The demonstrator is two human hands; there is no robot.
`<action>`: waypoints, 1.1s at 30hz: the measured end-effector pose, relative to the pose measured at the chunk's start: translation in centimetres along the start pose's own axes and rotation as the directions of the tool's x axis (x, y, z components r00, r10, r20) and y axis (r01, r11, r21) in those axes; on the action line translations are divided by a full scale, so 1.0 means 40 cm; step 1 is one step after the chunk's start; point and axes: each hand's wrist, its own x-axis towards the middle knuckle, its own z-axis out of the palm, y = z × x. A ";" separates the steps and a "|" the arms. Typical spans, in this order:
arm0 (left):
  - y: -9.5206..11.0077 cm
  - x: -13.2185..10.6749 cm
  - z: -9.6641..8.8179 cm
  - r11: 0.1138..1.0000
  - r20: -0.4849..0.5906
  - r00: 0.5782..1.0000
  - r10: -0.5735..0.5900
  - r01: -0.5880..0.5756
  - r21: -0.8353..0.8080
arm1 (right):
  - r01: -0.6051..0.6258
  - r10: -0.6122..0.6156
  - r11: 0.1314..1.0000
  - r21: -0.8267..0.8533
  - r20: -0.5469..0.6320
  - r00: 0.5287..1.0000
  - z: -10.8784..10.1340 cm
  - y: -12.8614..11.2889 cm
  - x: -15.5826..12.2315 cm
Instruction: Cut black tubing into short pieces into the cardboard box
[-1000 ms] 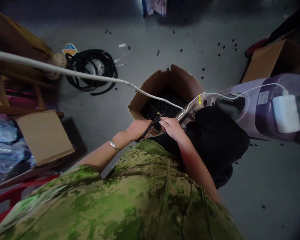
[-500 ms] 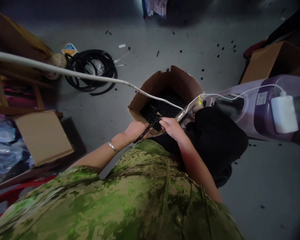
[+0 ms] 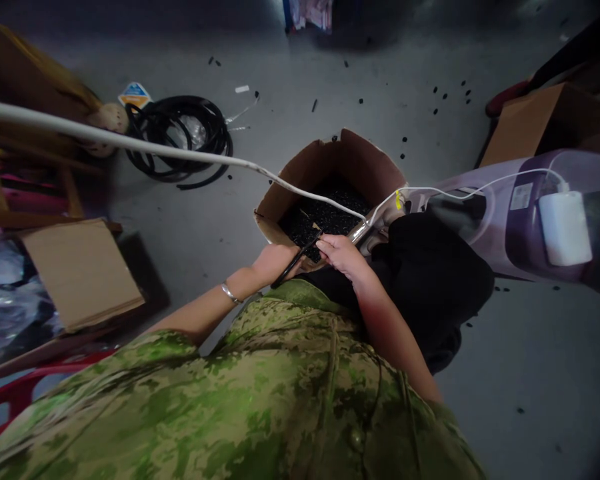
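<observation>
The left hand [image 3: 277,260] curls around the black strip [image 3: 293,266], right hand [image 3: 341,254] pinching its far end; best steadied above the carton [image 3: 375,160].

No wording, brand or number can be read. A pale rectangular label [image 3: 521,196] with faint marks, too small and blurred to make out, stands on the purple casing [image 3: 516,233] at the right. On the floor, just beside the coil of black tubing [image 3: 224,137], lies a card [image 3: 135,95] in blue, white and orange, its print illegible. A plain-looking yellow tag [image 3: 398,199] sits at the thin white cable [image 3: 463,198], any lettering on it too small to tell.
</observation>
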 end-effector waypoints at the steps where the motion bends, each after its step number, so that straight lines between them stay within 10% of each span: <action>1: 0.002 -0.002 -0.003 1.000 -0.003 1.000 0.007 -0.007 -0.015 | 0.001 -0.001 1.000 -0.005 0.005 1.000 0.001 -0.001 0.000; 33: 0.006 0.026 0.044 0.998 0.041 0.999 -0.032 0.034 -0.049 | -0.139 0.156 0.956 -0.257 0.048 0.987 0.005 -0.003 0.035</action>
